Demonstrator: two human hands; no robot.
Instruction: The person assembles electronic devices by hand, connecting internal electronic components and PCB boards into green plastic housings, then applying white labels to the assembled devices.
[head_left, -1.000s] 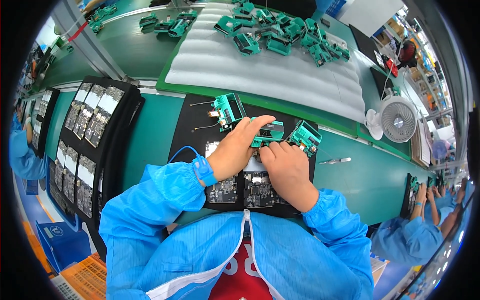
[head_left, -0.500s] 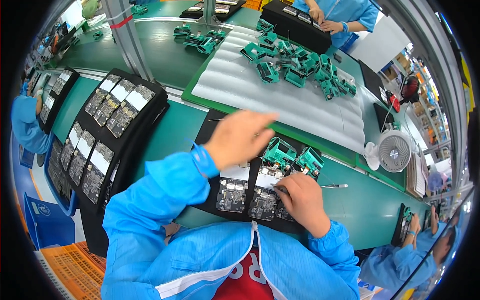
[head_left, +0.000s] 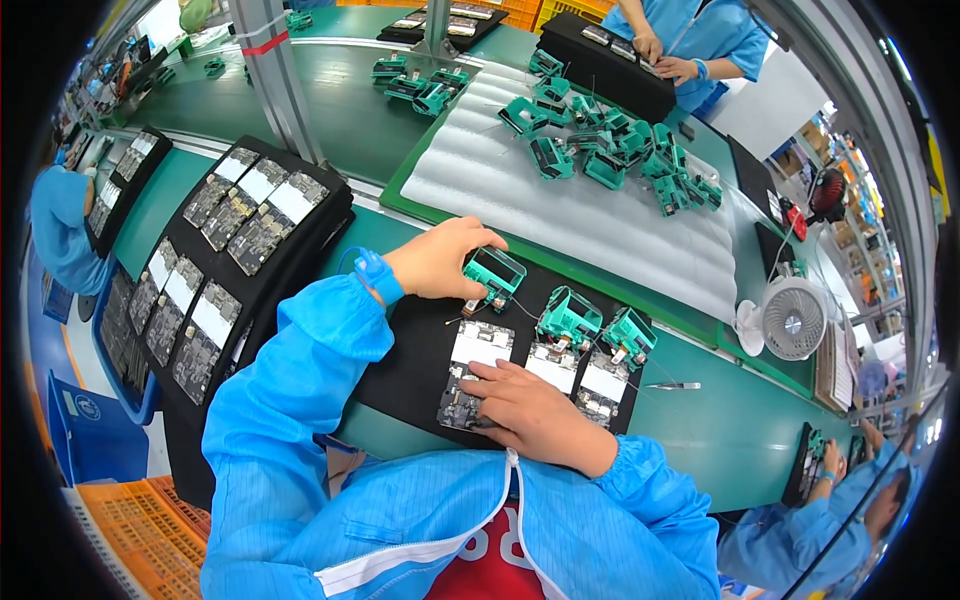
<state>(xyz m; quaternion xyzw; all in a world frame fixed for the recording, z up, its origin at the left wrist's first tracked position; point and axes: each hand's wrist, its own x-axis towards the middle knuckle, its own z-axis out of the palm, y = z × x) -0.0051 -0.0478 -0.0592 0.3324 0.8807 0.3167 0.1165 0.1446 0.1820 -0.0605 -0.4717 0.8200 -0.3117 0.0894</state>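
Observation:
My left hand (head_left: 440, 262) is closed around the left end of a green plastic housing (head_left: 497, 272), whose small connector and thin wire hang at its lower side. The housing is at the upper end of the left circuit board (head_left: 482, 345), a dark board with a white patch. Over that board's lower half, my right hand (head_left: 535, 412) curls its fingers and thumb, gripping it against the black mat (head_left: 400, 375). Two more boards lie to the right, the middle board (head_left: 553, 366) and right board (head_left: 604, 380), each with a green housing (head_left: 570, 318) at its top.
Metal tweezers (head_left: 675, 386) lie right of the mat. Several boards rest on a black padded stand (head_left: 335, 205) at left. Beyond, green housings cover a white foam sheet (head_left: 455, 175). A white fan (head_left: 792, 318) stands at right. A co-worker's hands (head_left: 672, 62) work across the table.
My left hand has moved down and left and now visibly holds a green housing. My right hand has shifted from the middle board to the left one. The view has shifted slightly.

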